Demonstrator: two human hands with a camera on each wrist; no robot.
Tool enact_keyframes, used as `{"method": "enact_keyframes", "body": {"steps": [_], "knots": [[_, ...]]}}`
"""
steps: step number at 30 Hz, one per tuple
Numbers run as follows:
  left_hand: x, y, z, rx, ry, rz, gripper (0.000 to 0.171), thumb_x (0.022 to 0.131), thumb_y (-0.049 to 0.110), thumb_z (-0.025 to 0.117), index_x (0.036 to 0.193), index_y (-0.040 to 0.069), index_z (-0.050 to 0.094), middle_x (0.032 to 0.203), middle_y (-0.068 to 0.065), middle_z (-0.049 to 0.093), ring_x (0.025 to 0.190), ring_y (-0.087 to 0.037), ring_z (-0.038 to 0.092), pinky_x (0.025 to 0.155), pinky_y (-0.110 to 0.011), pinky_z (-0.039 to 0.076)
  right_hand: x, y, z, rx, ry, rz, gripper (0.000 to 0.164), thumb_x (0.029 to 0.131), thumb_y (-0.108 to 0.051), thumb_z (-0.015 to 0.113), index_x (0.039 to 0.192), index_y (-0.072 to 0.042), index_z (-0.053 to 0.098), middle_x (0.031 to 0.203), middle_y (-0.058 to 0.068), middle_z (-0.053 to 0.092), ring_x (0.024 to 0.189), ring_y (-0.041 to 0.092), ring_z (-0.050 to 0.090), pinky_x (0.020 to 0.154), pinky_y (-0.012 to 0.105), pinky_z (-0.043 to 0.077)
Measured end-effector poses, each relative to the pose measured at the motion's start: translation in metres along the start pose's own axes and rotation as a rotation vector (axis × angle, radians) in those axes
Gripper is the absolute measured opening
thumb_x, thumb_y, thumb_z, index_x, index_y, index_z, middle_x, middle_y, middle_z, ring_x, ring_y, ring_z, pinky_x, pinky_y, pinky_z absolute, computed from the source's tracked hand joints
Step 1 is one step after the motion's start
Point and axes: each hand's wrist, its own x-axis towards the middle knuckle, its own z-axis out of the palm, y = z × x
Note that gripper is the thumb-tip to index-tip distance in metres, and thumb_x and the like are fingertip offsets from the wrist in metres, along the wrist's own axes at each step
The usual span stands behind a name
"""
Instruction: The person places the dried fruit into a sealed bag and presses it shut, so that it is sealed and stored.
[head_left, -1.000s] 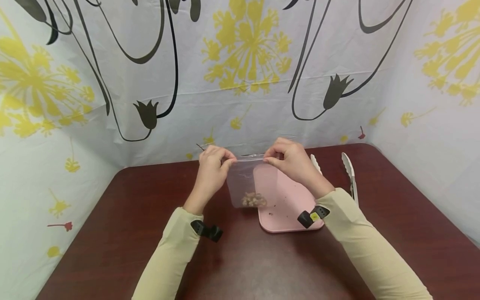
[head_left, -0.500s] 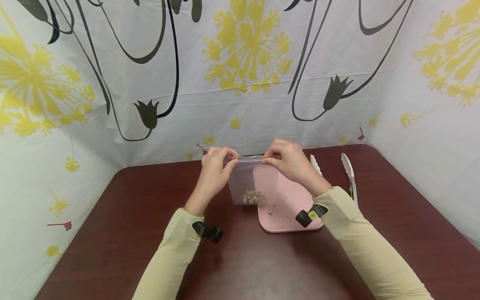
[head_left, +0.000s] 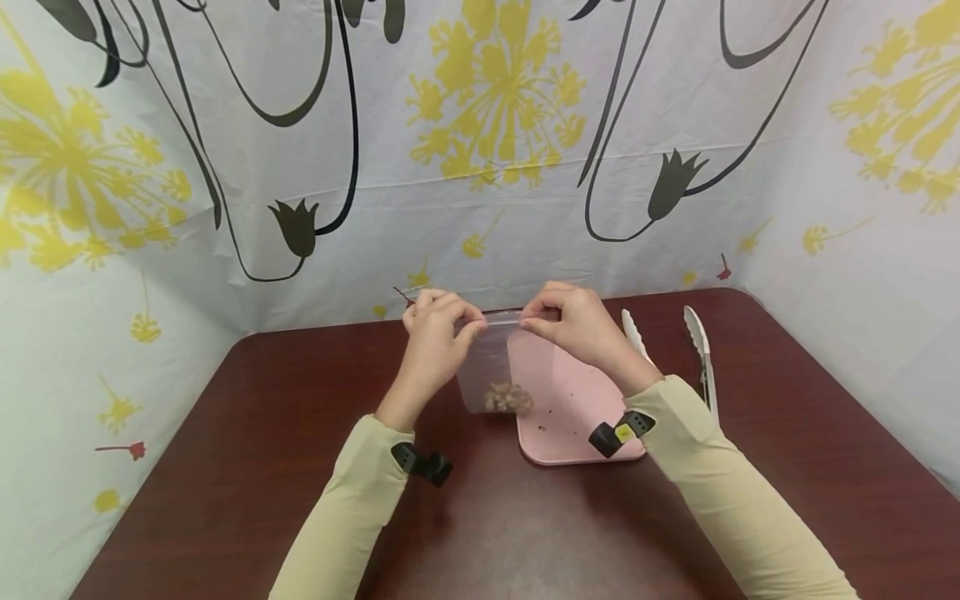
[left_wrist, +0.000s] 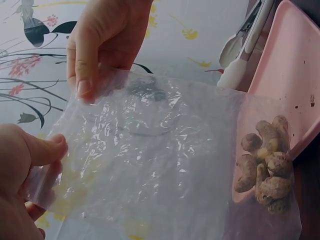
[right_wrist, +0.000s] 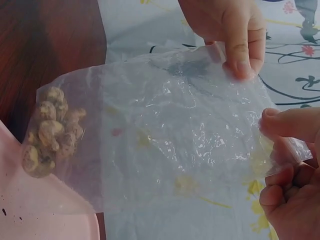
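A clear zip-top plastic bag (head_left: 483, 362) hangs upright between both hands above the table. Knobby brown and tan pieces (left_wrist: 267, 167), resembling small ginger roots, lie gathered at its bottom. My left hand (head_left: 435, 342) pinches the bag's top edge near its left corner between thumb and fingers. On the other side, my right hand (head_left: 581, 325) pinches the same edge near the right corner. The two hands are a short gap apart along the zip strip. In the right wrist view the bag (right_wrist: 165, 135) stretches sideways, its pieces (right_wrist: 52, 132) at the far end.
Behind the bag, a pink tray (head_left: 577, 417) with dark crumbs lies on the dark red-brown table (head_left: 300, 433). White-tipped tongs (head_left: 701, 350) lie to its right, partly hidden by the right forearm. A patterned sheet (head_left: 480, 233) hangs behind the table's back edge.
My left hand has shifted slightly right along the bag's top edge, and the right hand slightly left, so the gap between them is narrower. The bag stays held up.
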Motion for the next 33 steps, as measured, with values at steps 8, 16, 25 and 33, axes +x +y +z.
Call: {"method": "enact_keyframes", "body": {"steps": [8, 16, 25, 33], "knots": [[-0.003, 0.000, 0.002, 0.008, 0.054, 0.038, 0.005, 0.083, 0.014, 0.073, 0.080, 0.012, 0.069, 0.083, 0.001, 0.064, 0.108, -0.021, 0.044, 0.097, -0.055, 0.021, 0.002, -0.005, 0.004, 0.018, -0.021, 0.002, 0.005, 0.081, -0.016, 0.076, 0.084, -0.013, 0.074, 0.081, -0.002, 0.064, 0.071, 0.011, 0.055, 0.064, 0.024, 0.044], [-0.004, 0.005, 0.001, 0.076, -0.001, 0.065, 0.005, 0.087, 0.013, 0.069, 0.083, 0.015, 0.068, 0.086, 0.002, 0.063, 0.108, -0.021, 0.042, 0.099, -0.058, 0.017, 0.003, -0.007, 0.006, 0.004, 0.009, -0.024, 0.006, 0.079, -0.013, 0.077, 0.075, -0.013, 0.073, 0.078, -0.003, 0.065, 0.071, 0.010, 0.059, 0.065, 0.025, 0.046], [-0.002, 0.011, 0.004, 0.134, -0.007, 0.106, 0.006, 0.086, 0.021, 0.071, 0.082, 0.018, 0.070, 0.085, 0.005, 0.062, 0.107, -0.020, 0.043, 0.099, -0.059, 0.017, 0.003, -0.009, 0.007, -0.003, 0.019, -0.016, 0.007, 0.079, -0.011, 0.077, 0.075, -0.012, 0.072, 0.078, -0.001, 0.064, 0.072, 0.012, 0.060, 0.067, 0.028, 0.048], [0.000, 0.012, 0.007, 0.141, 0.045, 0.131, 0.008, 0.084, 0.013, 0.071, 0.077, 0.014, 0.068, 0.085, 0.002, 0.064, 0.107, -0.022, 0.045, 0.093, -0.056, 0.021, 0.006, -0.013, 0.008, 0.001, -0.063, 0.005, 0.006, 0.083, -0.016, 0.074, 0.085, -0.010, 0.073, 0.084, 0.000, 0.064, 0.075, 0.014, 0.059, 0.068, 0.030, 0.047]]}}
